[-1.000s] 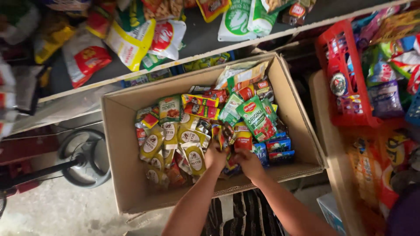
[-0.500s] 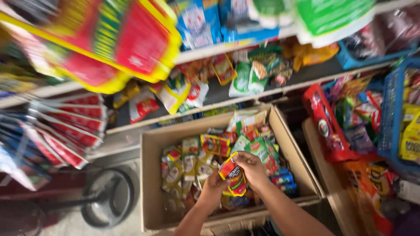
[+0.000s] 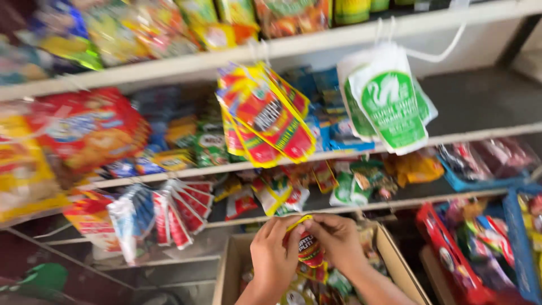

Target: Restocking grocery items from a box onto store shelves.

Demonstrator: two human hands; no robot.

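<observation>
My left hand (image 3: 272, 256) and my right hand (image 3: 337, 241) are raised together above a cardboard box (image 3: 228, 270), both pinching the top of a strip of small red and yellow sachets (image 3: 309, 251). The strip hangs down between the hands toward the box, which holds more small packets. Directly above the hands hangs a bunch of red and yellow sachets (image 3: 265, 117) from a shelf edge. The picture is blurred by motion.
White shelves (image 3: 316, 38) carry many snack packets. White and green bags (image 3: 389, 97) hang at the upper right, red and white sachets (image 3: 172, 212) at the left. A red basket (image 3: 446, 248) and a blue basket (image 3: 516, 226) of packets stand at the right.
The view has tilted up from the box to the shelves. Both hands have lifted a strip of sachets out of the box and now hold it up near the shelf.
</observation>
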